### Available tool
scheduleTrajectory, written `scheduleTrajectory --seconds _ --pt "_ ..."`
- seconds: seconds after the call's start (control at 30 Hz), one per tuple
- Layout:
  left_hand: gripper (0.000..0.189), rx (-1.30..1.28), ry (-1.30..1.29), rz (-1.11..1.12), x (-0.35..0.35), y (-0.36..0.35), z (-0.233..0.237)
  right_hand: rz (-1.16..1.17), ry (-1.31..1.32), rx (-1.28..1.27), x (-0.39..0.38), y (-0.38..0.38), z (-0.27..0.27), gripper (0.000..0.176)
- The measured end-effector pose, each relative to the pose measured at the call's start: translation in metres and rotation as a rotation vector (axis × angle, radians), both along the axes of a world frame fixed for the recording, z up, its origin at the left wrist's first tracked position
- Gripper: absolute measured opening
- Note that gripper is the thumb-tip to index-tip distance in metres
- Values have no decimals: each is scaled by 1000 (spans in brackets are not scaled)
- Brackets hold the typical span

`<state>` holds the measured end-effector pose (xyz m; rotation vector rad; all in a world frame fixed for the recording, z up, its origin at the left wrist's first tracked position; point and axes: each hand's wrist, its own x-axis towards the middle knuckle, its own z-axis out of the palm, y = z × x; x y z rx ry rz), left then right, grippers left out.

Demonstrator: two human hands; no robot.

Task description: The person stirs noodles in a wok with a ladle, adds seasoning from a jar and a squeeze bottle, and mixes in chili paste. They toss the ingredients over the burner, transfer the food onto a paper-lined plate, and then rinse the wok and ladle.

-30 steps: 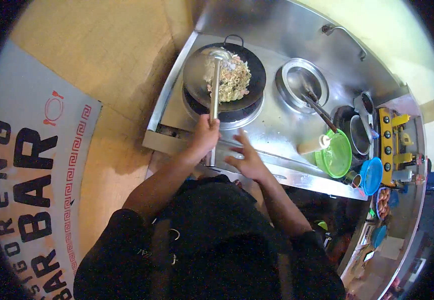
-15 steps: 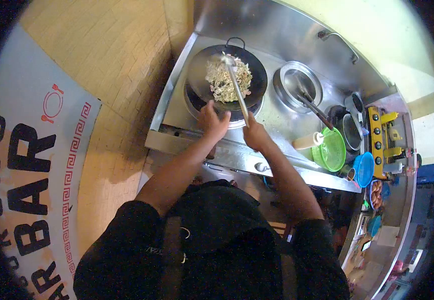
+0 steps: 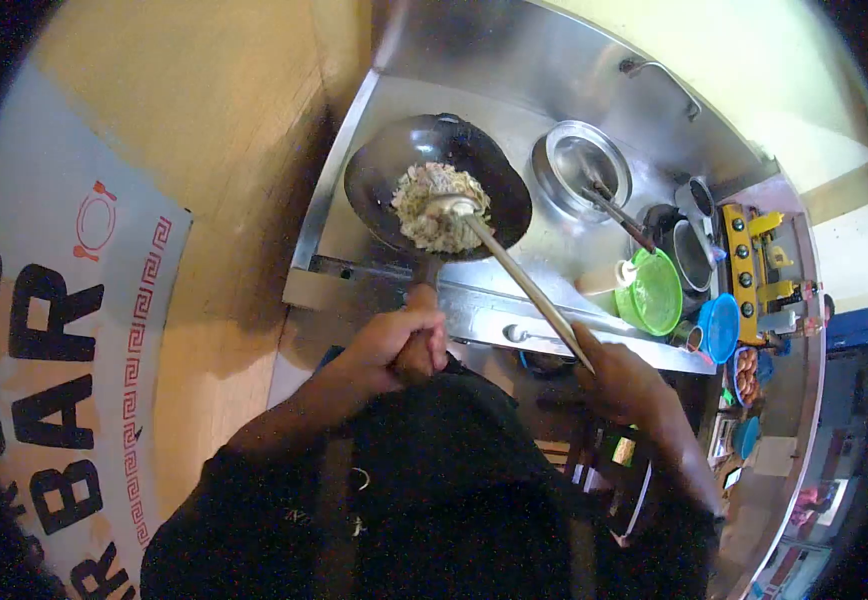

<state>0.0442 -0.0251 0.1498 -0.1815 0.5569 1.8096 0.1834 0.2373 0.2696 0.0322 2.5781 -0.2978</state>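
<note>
My left hand (image 3: pixel 412 338) is wrapped round the wooden handle of a dark wok (image 3: pixel 499 180). The wok is tilted towards me, its far rim raised. Inside lies a mound of fried food (image 3: pixel 439 178), pale strands and small pieces, perhaps noodles. My right hand (image 3: pixel 614 378) grips the far-back end of a long-handled ladle (image 3: pixel 524 282). Its round metal head rests in the food near the wok's near side.
Right of the wok stands a wide metal pot (image 3: pixel 554 180) with a dark-handled utensil. A squeeze bottle (image 3: pixel 606 278), a green basket (image 3: pixel 654 300) and a blue bowl (image 3: pixel 720 330) line the counter's right side. A steel splashback (image 3: pixel 514 60) rises behind.
My left hand has gone from loosely open above the handle to closed round it. The wok has tilted towards me. My right hand has moved right and nearer, bringing the ladle head lower.
</note>
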Motion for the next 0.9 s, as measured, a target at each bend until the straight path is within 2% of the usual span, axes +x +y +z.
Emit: scheduleTrajectory --seconds 0.07,0.13,0.17,0.2,0.27,0.3,0.37,0.43,0.53,0.57,0.67,0.73,0.77,0.83,0.9 --pt "18 -120 -77 -19 33 -22 10 -190 -218 103 -7 -33 36 65" --pt "12 -261 478 -126 31 -19 22 -131 -66 145 -4 -15 -4 62" --pt "18 -154 233 -12 38 -14 20 -128 -28 172 -20 -9 -2 62" --pt "18 -146 225 3 21 -5 11 -92 95 185 -29 -9 -3 61" --pt "13 27 1339 84 -6 4 -32 -56 236 185 -32 -10 -15 54" --pt "13 26 1358 95 -22 12 -46 -77 229 184 -34 -6 -19 55" --pt "12 -14 -34 133 -42 29 -72 -79 228 199 -31 6 -18 56" --pt "13 -19 9 117 -45 35 -101 -96 220 111 -21 17 -12 60" --pt "12 -20 139 75 -52 33 -110 -140 111 222 -19 23 -34 64" --pt "12 -18 92 51 -56 33 -121 -90 178 218 -26 24 -65 64" --pt "15 22 24 49 -53 31 -128 -233 274 135 -68 26 -166 62" --pt "20 -127 -6 45 -50 24 -116 -269 351 70 -78 3 -164 64" --pt "26 -118 -15 17 -54 22 -133 -304 353 54 -90 -6 -168 66" --pt "26 -95 -56 10 -57 22 -158 -344 417 -13 -131 -15 -190 71" --pt "26 -71 -101 -31 -63 24 -160 -343 498 -59 -157 -19 -199 73"
